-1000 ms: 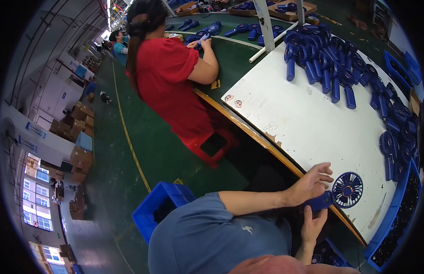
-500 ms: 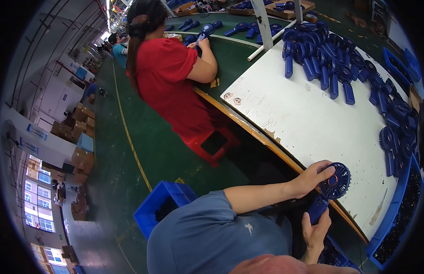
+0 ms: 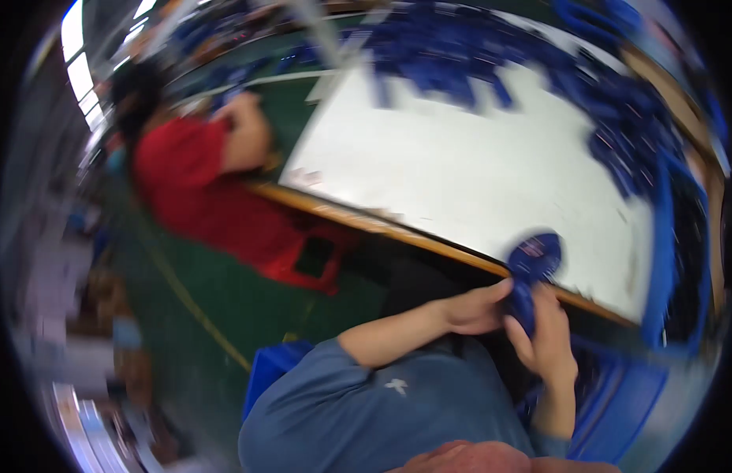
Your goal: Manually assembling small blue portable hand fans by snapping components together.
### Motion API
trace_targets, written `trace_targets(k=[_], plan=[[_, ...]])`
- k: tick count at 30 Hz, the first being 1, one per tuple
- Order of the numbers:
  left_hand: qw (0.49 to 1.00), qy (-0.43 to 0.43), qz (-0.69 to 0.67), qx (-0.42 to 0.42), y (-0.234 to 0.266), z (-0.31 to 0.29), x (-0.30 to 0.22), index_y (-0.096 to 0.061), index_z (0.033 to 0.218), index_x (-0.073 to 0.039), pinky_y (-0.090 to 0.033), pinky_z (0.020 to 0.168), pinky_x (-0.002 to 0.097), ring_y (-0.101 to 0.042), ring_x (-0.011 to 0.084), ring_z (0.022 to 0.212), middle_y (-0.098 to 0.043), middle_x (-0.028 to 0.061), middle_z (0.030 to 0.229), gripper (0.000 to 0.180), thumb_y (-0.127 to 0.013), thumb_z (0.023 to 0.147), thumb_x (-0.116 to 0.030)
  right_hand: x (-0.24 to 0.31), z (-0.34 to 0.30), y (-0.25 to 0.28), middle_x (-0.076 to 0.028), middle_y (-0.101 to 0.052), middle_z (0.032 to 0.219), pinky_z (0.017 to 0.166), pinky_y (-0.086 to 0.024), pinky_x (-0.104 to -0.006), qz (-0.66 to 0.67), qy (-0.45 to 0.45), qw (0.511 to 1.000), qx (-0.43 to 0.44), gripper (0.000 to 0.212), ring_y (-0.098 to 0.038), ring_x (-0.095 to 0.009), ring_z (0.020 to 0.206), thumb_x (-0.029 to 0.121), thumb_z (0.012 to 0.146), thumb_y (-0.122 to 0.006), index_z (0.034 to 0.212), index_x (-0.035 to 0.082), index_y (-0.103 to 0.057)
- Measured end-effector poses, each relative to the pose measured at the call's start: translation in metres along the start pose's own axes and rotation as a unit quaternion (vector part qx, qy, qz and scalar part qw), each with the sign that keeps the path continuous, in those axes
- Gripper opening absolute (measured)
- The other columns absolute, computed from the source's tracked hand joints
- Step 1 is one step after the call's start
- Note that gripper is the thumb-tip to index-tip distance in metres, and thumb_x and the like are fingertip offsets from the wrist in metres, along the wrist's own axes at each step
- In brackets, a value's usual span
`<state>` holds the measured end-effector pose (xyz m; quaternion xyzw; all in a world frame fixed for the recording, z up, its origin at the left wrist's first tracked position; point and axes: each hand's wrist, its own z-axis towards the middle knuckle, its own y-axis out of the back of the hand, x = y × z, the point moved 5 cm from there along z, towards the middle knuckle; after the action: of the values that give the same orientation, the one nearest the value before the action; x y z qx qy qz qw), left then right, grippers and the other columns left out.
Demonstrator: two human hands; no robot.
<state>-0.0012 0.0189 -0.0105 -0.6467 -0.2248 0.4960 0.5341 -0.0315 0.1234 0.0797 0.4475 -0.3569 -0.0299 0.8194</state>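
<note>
A dark blue handheld fan (image 3: pixel 537 254) is held upright over the table's near edge, its round head above my hands and blurred by motion. My right hand (image 3: pixel 545 335) is closed round the handle from the right, the thumb on its near side. From the left, my left hand (image 3: pixel 472 310) grips the handle just below the head, its fingertips partly hidden behind it. Many similar blue fans (image 3: pixel 441 55) lie heaped along the far side of the white tabletop (image 3: pixel 429 173), with more down its right side.
A blue bin (image 3: pixel 664 260) of dark parts stands against the table's right end. Another blue crate (image 3: pixel 630 394) sits below at my right, and a blue bin (image 3: pixel 273 370) at my left. A person in red (image 3: pixel 184 158) works at the far left beside a red stool (image 3: pixel 312 260).
The view has swung, so the scene is blurred and shifted. My left hand has moved from the fan's head to its handle, and the fan now stands more upright, closer to my body.
</note>
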Motion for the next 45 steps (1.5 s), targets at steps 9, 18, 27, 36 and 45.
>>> trace_targets(k=[9, 18, 27, 36, 45], plan=[[0.981, -0.045, 0.170, -0.084, -0.011, -0.004, -0.029, -0.054, 0.124, 0.002, -0.050, 0.098, 0.0544, -0.053, 0.0402, 0.125, -0.054, 0.0278, 0.131, 0.043, -0.069, 0.083, -0.003, -0.058, -0.011, 0.076, -0.017, -0.066, 0.092, 0.073, -0.053, -0.0409, 0.021, -0.163, 0.975, 0.149, 0.025, -0.066, -0.034, 0.085, 0.024, 0.089, -0.066, 0.102, 0.002, -0.065], [0.987, -0.081, 0.142, 0.003, -0.029, -0.004, -0.040, -0.055, 0.100, -0.001, -0.059, 0.056, 0.0359, -0.060, 0.0295, 0.086, -0.059, 0.0168, 0.086, 0.026, -0.069, 0.079, 0.002, -0.287, -0.077, 0.237, -0.020, -0.070, 0.097, 0.081, -0.053, -0.0411, -0.272, -0.342, 0.896, -0.083, 0.018, -0.067, -0.035, 0.091, 0.010, 0.085, -0.060, 0.094, -0.003, -0.071], [0.934, 0.008, 0.314, -0.170, 0.000, -0.024, -0.049, -0.062, 0.104, 0.000, -0.054, 0.057, 0.0253, -0.066, 0.0150, 0.062, -0.066, 0.0089, 0.083, 0.025, -0.074, 0.085, -0.010, -0.322, -0.080, 0.251, -0.019, -0.068, 0.085, 0.071, -0.051, -0.0364, -0.268, -0.293, 0.906, -0.148, 0.020, -0.065, -0.027, 0.078, 0.015, 0.086, -0.063, 0.092, -0.003, -0.069], [0.908, -0.082, 0.392, -0.125, -0.025, 0.008, -0.030, -0.058, 0.119, -0.003, -0.053, 0.065, 0.0253, -0.060, 0.0090, 0.077, -0.061, 0.0047, 0.101, 0.033, -0.067, 0.088, -0.009, -0.073, -0.004, 0.078, 0.000, -0.051, 0.084, 0.074, -0.038, -0.0219, 0.279, -0.240, 0.930, 0.000, 0.010, -0.049, -0.009, 0.080, 0.004, 0.082, -0.065, 0.086, 0.004, -0.056], [0.786, -0.271, 0.488, -0.265, -0.004, -0.010, -0.044, -0.055, 0.117, -0.004, -0.052, 0.081, 0.0291, -0.061, 0.0134, 0.090, -0.062, 0.0051, 0.097, 0.033, -0.067, 0.086, -0.007, -0.066, 0.003, -0.022, -0.005, -0.058, 0.098, 0.081, -0.048, -0.0245, 0.413, -0.254, 0.866, -0.122, 0.008, -0.056, -0.011, 0.086, 0.002, 0.092, -0.061, 0.099, 0.000, -0.056]])
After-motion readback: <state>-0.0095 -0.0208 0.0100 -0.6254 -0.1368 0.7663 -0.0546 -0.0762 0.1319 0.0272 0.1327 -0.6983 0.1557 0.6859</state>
